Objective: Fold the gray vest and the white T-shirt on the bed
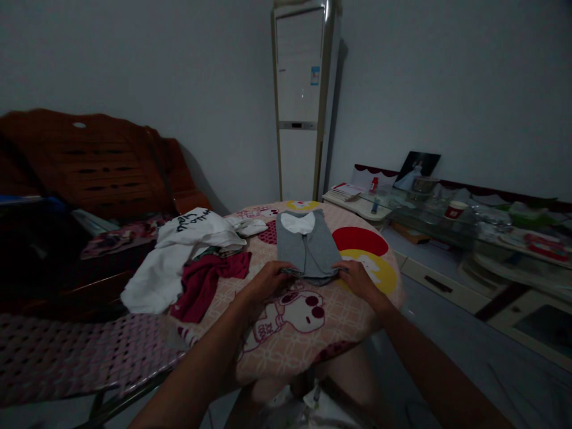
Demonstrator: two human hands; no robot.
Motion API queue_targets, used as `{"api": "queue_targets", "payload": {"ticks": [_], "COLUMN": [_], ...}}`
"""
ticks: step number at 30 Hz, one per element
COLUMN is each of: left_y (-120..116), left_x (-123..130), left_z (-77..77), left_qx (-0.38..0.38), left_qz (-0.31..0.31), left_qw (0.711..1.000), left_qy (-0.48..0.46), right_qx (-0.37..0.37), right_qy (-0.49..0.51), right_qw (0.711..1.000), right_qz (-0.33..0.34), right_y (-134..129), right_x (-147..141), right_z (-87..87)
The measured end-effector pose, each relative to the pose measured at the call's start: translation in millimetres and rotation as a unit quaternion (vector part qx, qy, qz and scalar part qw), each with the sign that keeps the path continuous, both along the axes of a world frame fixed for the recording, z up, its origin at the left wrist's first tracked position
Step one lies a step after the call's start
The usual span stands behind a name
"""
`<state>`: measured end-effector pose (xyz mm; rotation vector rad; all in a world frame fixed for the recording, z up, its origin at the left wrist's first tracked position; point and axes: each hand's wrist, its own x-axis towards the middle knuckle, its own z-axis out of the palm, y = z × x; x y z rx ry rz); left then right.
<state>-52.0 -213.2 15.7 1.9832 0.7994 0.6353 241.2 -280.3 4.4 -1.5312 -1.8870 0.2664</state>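
A grey garment (pixel 292 250) with a white patch at its neck lies folded into a rectangle on a round table (pixel 308 357) with a patterned pink cover. My left hand (pixel 268 279) pinches its near left corner. At the near right corner, my right hand (pixel 357 277) has its fingers closed on the cloth. The near edge shows several layers between the two hands. To the left lie a heaped white shirt (pixel 192 235) with black lettering and a crumpled dark red garment (pixel 208 283).
A wooden sofa (pixel 89 161) and a woven seat (pixel 80 351) stand at the left. Behind the table rises a tall air conditioner (pixel 297 101). Along the right wall runs a glass-topped cabinet (pixel 447 220) with a paper cup (pixel 454 210) and a picture (pixel 415 170).
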Motion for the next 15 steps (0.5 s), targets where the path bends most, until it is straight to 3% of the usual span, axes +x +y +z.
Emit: {"api": "queue_targets", "payload": {"ticks": [6,15], "left_y": [49,94], "left_x": [8,21], "left_z": [14.4,18.9], "left_qx": [0.051,0.018], "left_qz": [0.024,0.108], "left_qw": [0.996,0.988], "left_qy": [-0.07,-0.11], "right_qx": [-0.004,0.054], "right_qy": [0.184,0.153], "right_qw": [0.982,0.982], "right_qz": [-0.051,-0.098], "right_y": [45,113], "right_x": [-2,-5], "right_z": [20.7,26.9]}}
